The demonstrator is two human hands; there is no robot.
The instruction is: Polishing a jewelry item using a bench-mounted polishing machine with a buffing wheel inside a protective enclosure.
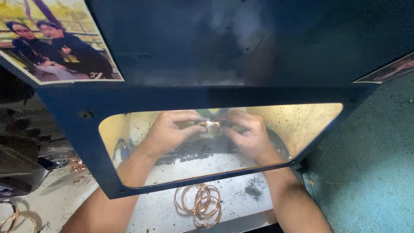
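Item: a small gold-coloured ring-shaped piece [210, 124], seen through the window [302, 125] of a dark blue hood [224, 51]. It is held up between both hands at the middle of the lit opening, above a soot-blackened band [189, 149] on the white work surface [241, 203]. A bright glint is shown on it. Its long axis appears to be laid roughly left to right, from one set of fingertips to the other; which way its open face is turned cannot be told, since it is small and partly covered by fingers.

Left hand [170, 129]: curled, thumb and forefinger pinched on the left end of the piece.

Right hand [248, 131]: curled likewise, fingertips closed on the right end of the piece. Both forearms are passed beneath the lower edge of the hood, so the wrists are crossed by its frame.

Surroundings: a cluster of copper-coloured bangles [202, 203] is laid on the work surface just in front of the hood, between the forearms. More bangles [17, 218] are seen at the lower left corner, and a few further ones [77, 166] beside a dark machine part [21, 159]. A photograph of two seated people [56, 41] is fixed to the hood's upper left. A teal wall [375, 172] is found at the right.
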